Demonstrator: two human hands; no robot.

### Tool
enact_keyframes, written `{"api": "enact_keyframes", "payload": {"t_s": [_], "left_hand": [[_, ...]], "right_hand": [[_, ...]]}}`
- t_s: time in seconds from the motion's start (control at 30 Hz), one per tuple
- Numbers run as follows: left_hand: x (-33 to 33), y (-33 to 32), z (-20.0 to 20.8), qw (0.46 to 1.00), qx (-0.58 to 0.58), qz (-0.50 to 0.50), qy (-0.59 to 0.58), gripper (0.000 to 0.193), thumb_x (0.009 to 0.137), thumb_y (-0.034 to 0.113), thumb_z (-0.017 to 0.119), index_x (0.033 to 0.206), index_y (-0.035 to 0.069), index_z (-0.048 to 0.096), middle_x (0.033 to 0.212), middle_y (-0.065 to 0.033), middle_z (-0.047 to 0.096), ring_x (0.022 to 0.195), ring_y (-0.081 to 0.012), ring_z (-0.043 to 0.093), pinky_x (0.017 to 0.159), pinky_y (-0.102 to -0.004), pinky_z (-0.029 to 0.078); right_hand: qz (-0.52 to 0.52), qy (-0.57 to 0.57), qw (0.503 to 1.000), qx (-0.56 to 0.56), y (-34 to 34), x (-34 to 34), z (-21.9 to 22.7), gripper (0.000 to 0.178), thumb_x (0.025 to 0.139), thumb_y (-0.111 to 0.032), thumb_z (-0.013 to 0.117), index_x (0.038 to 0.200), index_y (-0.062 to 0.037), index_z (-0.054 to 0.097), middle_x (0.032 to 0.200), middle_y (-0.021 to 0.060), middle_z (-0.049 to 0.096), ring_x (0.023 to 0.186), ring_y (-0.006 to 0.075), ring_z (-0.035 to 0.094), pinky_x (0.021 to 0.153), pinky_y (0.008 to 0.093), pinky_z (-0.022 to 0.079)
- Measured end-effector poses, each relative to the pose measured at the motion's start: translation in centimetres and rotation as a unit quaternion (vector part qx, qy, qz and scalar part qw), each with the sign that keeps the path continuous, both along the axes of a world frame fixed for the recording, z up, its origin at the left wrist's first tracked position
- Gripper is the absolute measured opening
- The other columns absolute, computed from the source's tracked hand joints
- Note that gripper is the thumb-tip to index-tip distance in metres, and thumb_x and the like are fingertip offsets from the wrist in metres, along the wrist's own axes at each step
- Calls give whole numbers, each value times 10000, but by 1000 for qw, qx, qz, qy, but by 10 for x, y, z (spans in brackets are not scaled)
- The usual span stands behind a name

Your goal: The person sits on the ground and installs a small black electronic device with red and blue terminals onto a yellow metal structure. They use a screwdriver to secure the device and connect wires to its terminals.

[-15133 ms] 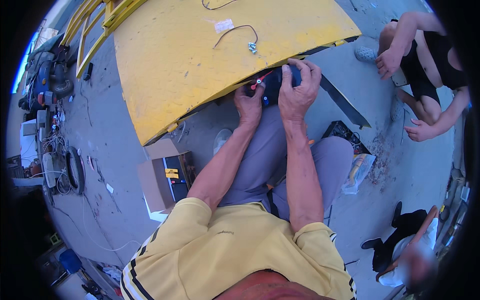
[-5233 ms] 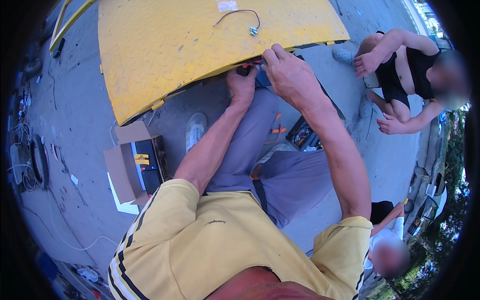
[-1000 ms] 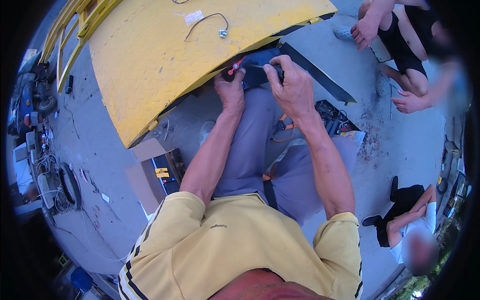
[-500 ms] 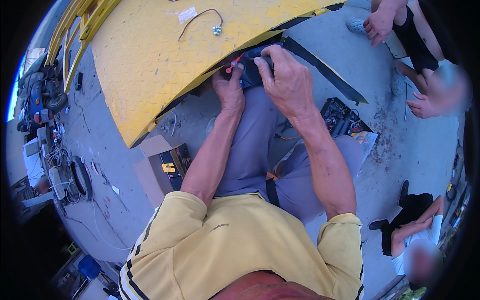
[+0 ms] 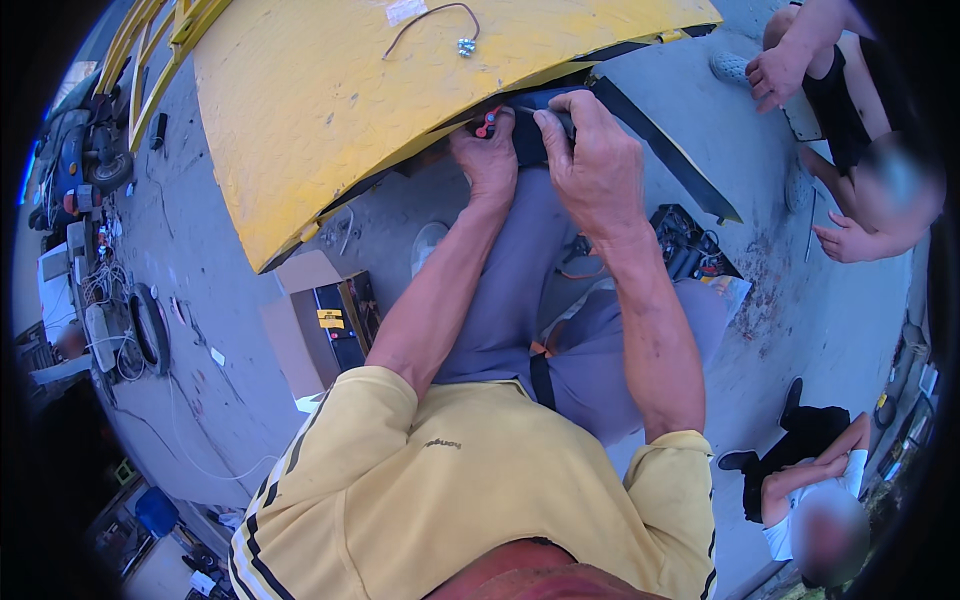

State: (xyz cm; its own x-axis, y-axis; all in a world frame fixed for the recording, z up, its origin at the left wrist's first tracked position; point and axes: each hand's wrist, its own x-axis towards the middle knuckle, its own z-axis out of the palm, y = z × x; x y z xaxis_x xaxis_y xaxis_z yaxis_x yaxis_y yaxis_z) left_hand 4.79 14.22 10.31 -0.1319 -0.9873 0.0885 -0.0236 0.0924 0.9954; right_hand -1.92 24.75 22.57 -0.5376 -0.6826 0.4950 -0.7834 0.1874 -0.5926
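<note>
My left hand point(image 5: 487, 165) is closed on a small red part point(image 5: 487, 123) with a round greyish spot in it, just under the edge of the yellow patterned metal plate point(image 5: 330, 130). My right hand point(image 5: 598, 165) is closed on a thin tool point(image 5: 527, 111) that looks like a screwdriver; most of its grip is hidden by my fingers. Its slim shaft points left toward the red part. Whether the tip touches it, I cannot tell. Behind my hands the space under the plate is dark.
A brown wire point(image 5: 433, 18) with a metal clamp lies on the plate. An open cardboard box point(image 5: 298, 325) holds a black battery-like block. A tray of tools point(image 5: 690, 250) sits right of my legs. Two other people are at the right, one with a hand point(image 5: 775, 78) near the plate.
The whole view has shifted, so the plate and both hands appear a little farther right. The red part is turned differently, and the tool's shaft now shows between my hands.
</note>
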Motion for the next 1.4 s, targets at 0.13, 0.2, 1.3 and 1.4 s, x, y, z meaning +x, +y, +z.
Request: {"api": "enact_keyframes", "payload": {"t_s": [0.13, 0.2, 1.3, 1.4], "left_hand": [[-7, -2, -6, 998, -22, 19, 48, 411, 856, 120, 815, 1187, -33, 625, 1067, -106, 685, 936, -194, 622, 882, -319, 517], [-7, 1, 0, 999, 0, 18, 39, 402, 853, 120, 819, 1173, -31, 629, 1049, -105, 682, 923, -187, 617, 862, -322, 522], [16, 4, -4, 997, 39, -44, 55, 286, 869, 41, 821, 1087, -21, 647, 1051, -77, 704, 947, -128, 648, 865, -291, 549], [15, 5, -2, 996, 48, -45, 56, 278, 878, 28, 808, 1092, -19, 638, 1058, -75, 700, 953, -126, 645, 871, -290, 547]], "right_hand": [[-4, -4, 1000, -1, 2, 1, 6, 190, 964, -210, 721, 1006, -64, 607, 888, 127, 699, 739, 371, 693, 602, 445, 544], [-6, -1, 1000, -13, 3, 1, 10, 191, 960, -206, 729, 1006, -64, 610, 887, 128, 700, 733, 370, 693, 599, 443, 541], [41, 53, 995, 69, 0, 9, 18, 181, 980, -237, 669, 1008, -77, 591, 893, 118, 692, 732, 375, 705, 608, 460, 573], [44, 57, 995, 73, -1, 8, 14, 181, 973, -230, 674, 1002, -74, 587, 885, 118, 684, 735, 374, 706, 609, 459, 573]]}}
